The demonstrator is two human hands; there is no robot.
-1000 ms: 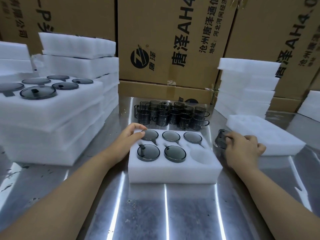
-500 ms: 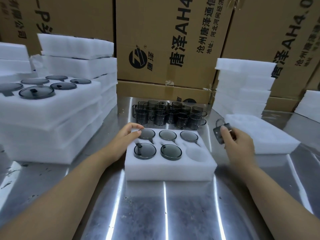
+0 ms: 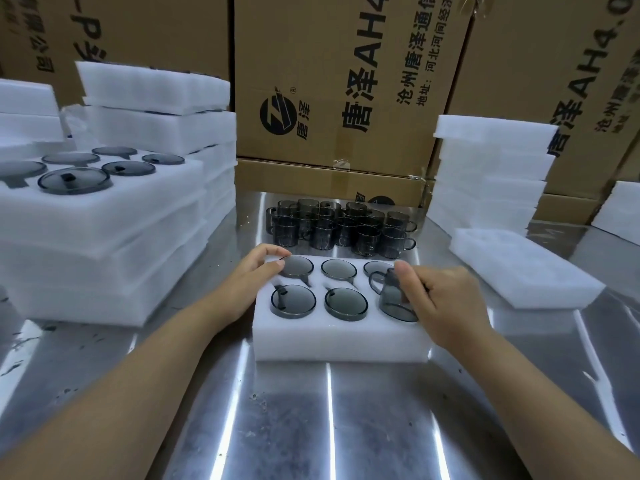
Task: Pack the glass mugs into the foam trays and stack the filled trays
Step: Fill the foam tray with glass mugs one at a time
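- Pinching a glass mug (image 3: 393, 296) in the right hand (image 3: 446, 299), tilted over the near-right pocket of the foam tray (image 3: 339, 341), seemingly to seat it in the last free slot.
- Bracing the tray's far-left corner with the left hand (image 3: 252, 275), fingers relaxed, grasping nothing.
- With loose mugs (image 3: 339, 226) just beyond.

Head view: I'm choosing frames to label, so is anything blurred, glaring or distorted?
In the head view the right hand and the mug it holds are slightly motion-blurred; glare streaks the steel table; the wide lens tilts the cardboard boxes at the sides; the foam tray is sharp.
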